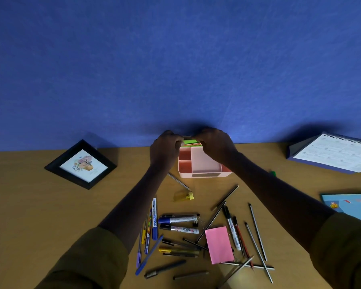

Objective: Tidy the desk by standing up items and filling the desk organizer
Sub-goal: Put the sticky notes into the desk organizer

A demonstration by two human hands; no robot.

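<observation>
A pink desk organizer [204, 170] stands at the back of the desk, against the blue wall. My left hand [165, 148] and my right hand [215, 144] both pinch a stack of green and orange sticky notes [191, 142] at the organizer's rear compartment. Its front compartments look bare. A pink sticky note pad [218, 244] lies among scattered pens, pencils and markers [178, 219] near me. A black picture frame [81, 163] lies flat at the left. A desk calendar [333, 153] lies tipped over at the right.
A yellow-capped small item [187, 196] and a silver pen [178, 181] lie just in front of the organizer. A light blue booklet [351, 205] sits at the right edge. A small green object [273, 173] shows behind my right forearm.
</observation>
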